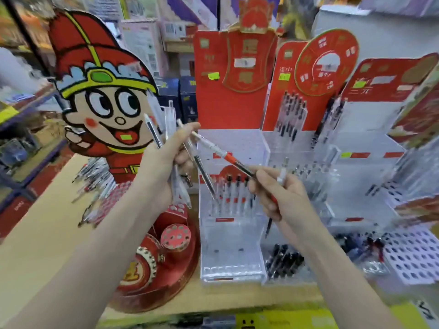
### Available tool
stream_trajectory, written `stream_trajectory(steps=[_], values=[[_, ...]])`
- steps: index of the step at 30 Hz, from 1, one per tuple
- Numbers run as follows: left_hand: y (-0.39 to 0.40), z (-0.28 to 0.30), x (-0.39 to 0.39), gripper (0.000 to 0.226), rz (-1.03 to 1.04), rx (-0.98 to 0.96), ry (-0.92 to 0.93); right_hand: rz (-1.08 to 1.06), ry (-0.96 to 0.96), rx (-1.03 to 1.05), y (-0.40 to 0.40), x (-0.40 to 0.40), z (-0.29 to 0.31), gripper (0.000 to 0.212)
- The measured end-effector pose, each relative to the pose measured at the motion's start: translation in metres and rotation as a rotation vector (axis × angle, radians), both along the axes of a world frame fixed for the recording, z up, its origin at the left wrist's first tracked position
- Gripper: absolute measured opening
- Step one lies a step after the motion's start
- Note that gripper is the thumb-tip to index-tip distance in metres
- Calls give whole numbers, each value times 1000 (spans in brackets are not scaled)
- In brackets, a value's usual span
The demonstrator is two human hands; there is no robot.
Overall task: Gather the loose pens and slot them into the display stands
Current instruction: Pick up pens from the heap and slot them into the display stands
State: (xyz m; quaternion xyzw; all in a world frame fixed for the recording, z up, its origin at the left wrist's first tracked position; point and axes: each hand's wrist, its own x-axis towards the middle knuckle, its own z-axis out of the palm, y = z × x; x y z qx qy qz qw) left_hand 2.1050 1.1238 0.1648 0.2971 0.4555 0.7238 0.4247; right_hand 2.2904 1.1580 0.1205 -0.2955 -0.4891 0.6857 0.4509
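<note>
My left hand (166,160) grips a bunch of several clear pens (154,131) fanned upward in front of the cartoon stand. My right hand (278,193) holds a white pen (282,174) and pinches the dark tip of a red-and-white pen (221,151) that slants up left to my left fingers. Both hands hover above the clear acrylic display stand (231,245), where a row of pens (235,193) sits in its upper tier. A dark pen tip (269,227) pokes out below my right hand.
A red cartoon-figure stand (107,105) with round hole-topped holders (175,235) is at the left, loose pens (95,186) lying beside it. Red-backed acrylic stands (308,148) with pens fill the right. Dark pens (283,260) and a perforated white tray (413,255) lie low right.
</note>
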Motion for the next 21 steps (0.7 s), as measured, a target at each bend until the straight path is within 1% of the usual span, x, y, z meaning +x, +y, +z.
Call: stream_trajectory(steps=[3, 5, 6, 7, 8, 9, 10, 11, 12, 13, 14, 15, 16, 17, 18, 19, 20, 21], values=[[8, -1, -28, 12, -45, -17, 31, -107, -13, 1, -7, -22, 6, 18], [11, -2, -36, 27, -104, -7, 77, -115, -88, 41, -8, -32, 9, 19], [12, -2, -39, 33, -121, -1, 91, -102, -156, 68, -8, -37, 11, 18], [13, -2, -42, 31, -130, 9, 110, -86, -239, 114, -7, -41, 13, 17], [15, -2, -46, 25, -137, 16, 135, -60, -347, 194, -5, -45, 17, 13], [18, -3, -50, 25, -135, 16, 183, -32, -466, 300, -2, -50, 22, 13], [22, -4, -55, 33, -136, 1, 239, -8, -566, 403, 3, -55, 28, 23], [24, -4, -57, 44, -152, -17, 293, -5, -628, 474, 10, -61, 33, 30], [24, -3, -58, 50, -180, -28, 321, -11, -650, 497, 16, -68, 41, 30], [24, -3, -59, 46, -204, -29, 341, -11, -656, 523, 24, -76, 48, 22], [27, -3, -62, 35, -223, -24, 347, -1, -681, 576, 30, -83, 56, 14], [24, -1, -64, 26, -217, -31, 353, 6, -729, 643, 36, -90, 62, 11], [34, -5, -70, 21, -187, -52, 368, -5, -782, 704, 44, -93, 66, 15], [40, -7, -76, 20, -168, -83, 381, -36, -831, 744, 55, -94, 71, 20], [46, -12, -82, 29, -143, -135, 363, -90, -867, 761, 66, -95, 75, 22], [51, -17, -89, 45, -136, -192, 341, -159, -883, 776, 76, -95, 80, 21], [53, -24, -97, 55, -132, -254, 315, -241, -896, 799, 86, -97, 82, 19], [50, -28, -100, 46, -120, -246, 326, -323, -922, 830, 96, -101, 82, 21]])
